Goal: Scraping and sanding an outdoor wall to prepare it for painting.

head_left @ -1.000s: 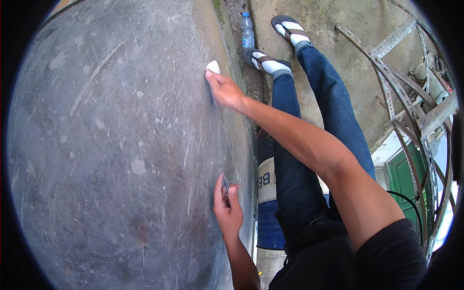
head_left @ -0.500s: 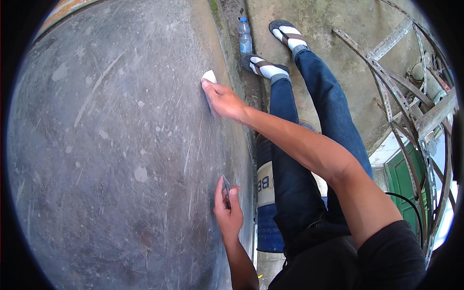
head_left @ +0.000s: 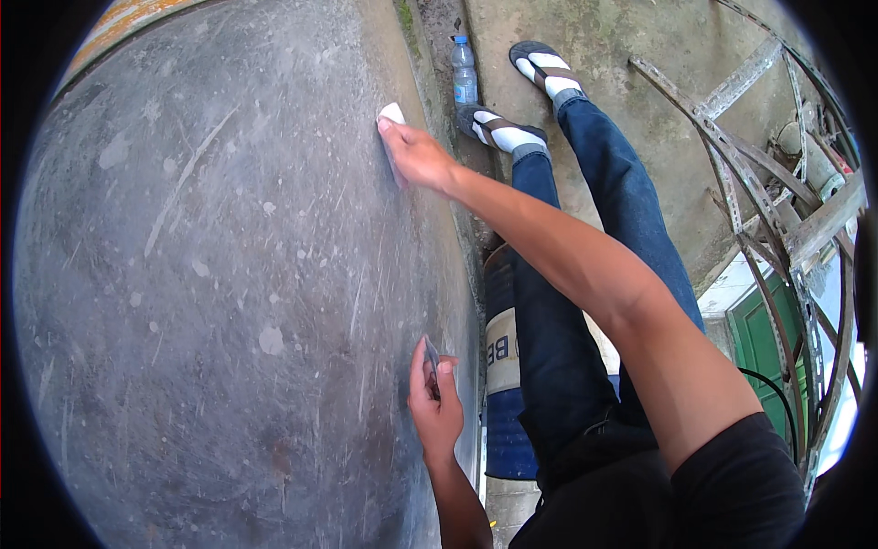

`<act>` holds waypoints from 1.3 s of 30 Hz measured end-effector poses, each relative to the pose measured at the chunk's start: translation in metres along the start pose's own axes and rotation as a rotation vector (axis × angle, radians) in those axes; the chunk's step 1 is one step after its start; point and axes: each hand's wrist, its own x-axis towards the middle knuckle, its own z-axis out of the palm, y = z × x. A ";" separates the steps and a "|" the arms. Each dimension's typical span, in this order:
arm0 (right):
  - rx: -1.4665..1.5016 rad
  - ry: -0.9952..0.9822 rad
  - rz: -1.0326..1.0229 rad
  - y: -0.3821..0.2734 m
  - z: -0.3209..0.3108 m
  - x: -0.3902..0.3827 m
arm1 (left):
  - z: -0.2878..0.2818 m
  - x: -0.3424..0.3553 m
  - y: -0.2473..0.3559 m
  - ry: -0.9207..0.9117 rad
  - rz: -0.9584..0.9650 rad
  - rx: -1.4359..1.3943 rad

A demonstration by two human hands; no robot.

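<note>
Well, one broad grey surface (head_left: 229, 274) takes up nearly everything to the left of both hands, scuffed all over, with many pale spots and several long light scratches; it also runs behind the right hand (head_left: 419, 157) and the left hand (head_left: 437, 416). To the right of the right hand spreads stained concrete ground (head_left: 631, 55). Two legs in blue jeans (head_left: 631, 210) cross it, right of both hands, below a black shirt (head_left: 604, 499). One metal frame (head_left: 743, 78), worn and pale-flecked, stands well apart at the far right of the hands. One barrel (head_left: 509, 435), blue with a whitish band, is near the left hand, on its right, partly hidden by a leg. One green door (head_left: 757, 334) shows in part, far right of the left hand. Two feet, in white socks and two strapped sandals (head_left: 546, 69), are above and to the right of the right hand.

Of the two hands, the right one lies higher up, fingers together and curled over one white piece (head_left: 392, 113), which pokes out past the fingertips against the grey surface; a pale edge shows under its left side, though whether it belongs to that piece I can't tell. Up and right from there, one capped clear bottle (head_left: 465, 73) stands just beside the nearer sandal. Lower down, the left hand pinches one thin grey piece (head_left: 432, 355) between thumb and fingers.
</note>
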 end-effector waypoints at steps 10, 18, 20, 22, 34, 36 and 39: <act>0.077 -0.083 0.086 -0.021 0.010 -0.019 | -0.006 0.001 0.000 0.008 -0.009 -0.018; -0.059 0.020 -0.111 -0.006 0.012 -0.010 | -0.005 0.005 0.005 0.004 -0.007 -0.028; -0.033 -0.033 -0.089 -0.013 0.014 -0.019 | -0.006 0.004 0.006 0.001 -0.012 -0.017; -0.055 -0.012 -0.029 -0.028 0.006 -0.001 | -0.002 0.005 0.011 -0.011 0.006 -0.012; -0.119 0.057 -0.096 -0.043 0.004 0.016 | -0.006 0.006 0.017 -0.019 -0.003 -0.004; -0.108 0.070 -0.089 -0.072 -0.011 0.040 | -0.003 0.007 0.019 -0.032 0.008 0.009; -0.107 0.092 -0.115 -0.073 -0.012 0.047 | -0.005 0.007 0.018 -0.034 -0.004 0.001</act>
